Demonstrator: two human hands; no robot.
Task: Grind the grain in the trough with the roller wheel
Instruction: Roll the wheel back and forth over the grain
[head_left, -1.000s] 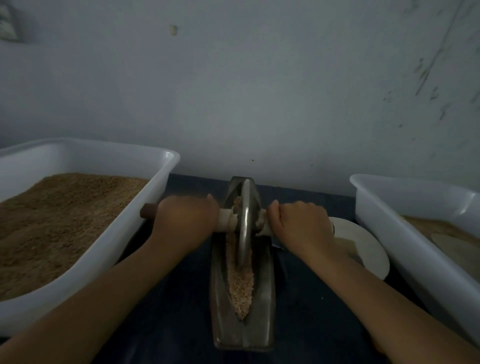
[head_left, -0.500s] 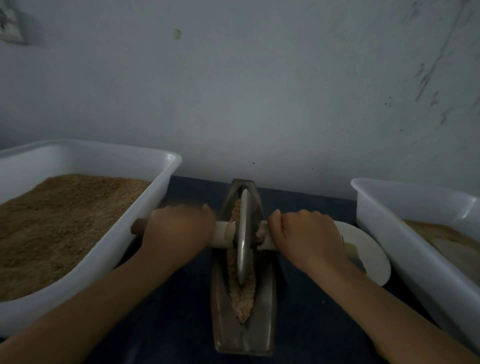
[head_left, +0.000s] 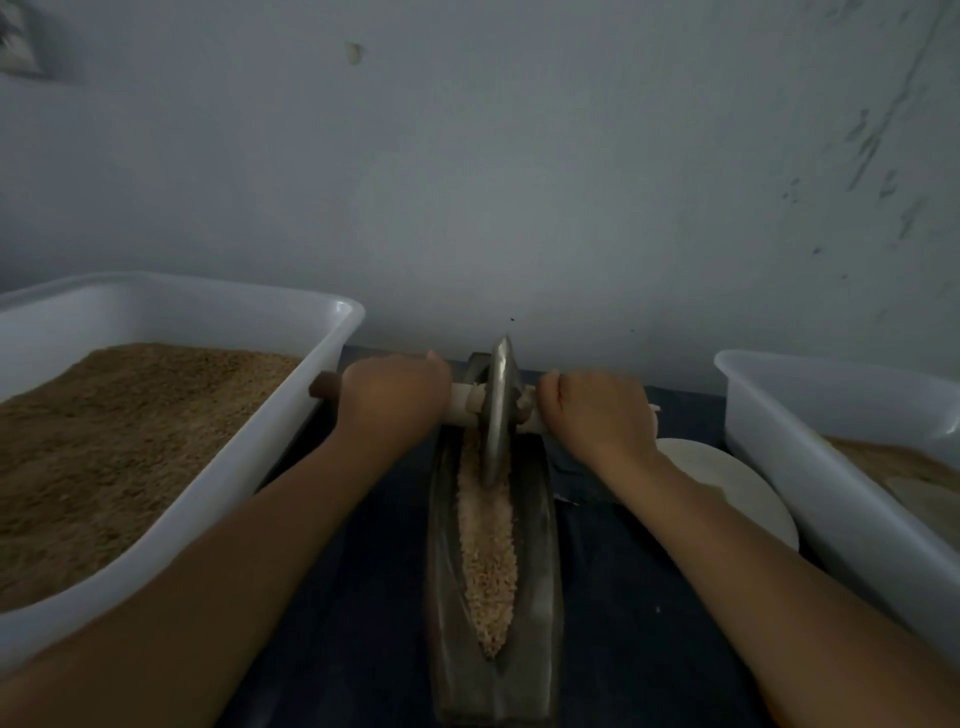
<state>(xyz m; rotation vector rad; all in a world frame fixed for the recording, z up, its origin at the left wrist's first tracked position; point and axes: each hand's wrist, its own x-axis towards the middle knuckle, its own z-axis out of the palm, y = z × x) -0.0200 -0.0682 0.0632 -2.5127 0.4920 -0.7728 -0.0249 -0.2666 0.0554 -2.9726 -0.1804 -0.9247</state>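
- Grain (head_left: 488, 551) lay in the trough (head_left: 540, 571), under the wheel (head_left: 497, 410).
- Your left hand (head_left: 392, 397) and right hand (head_left: 597, 410) each gripped its handle (head_left: 462, 402).

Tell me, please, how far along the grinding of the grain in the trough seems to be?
Midway, at a guess. Both the left hand and right hand grip the axle, with the roller wheel at the far end of the trough. The grain along the near channel looks coarse, so more passes seem needed.
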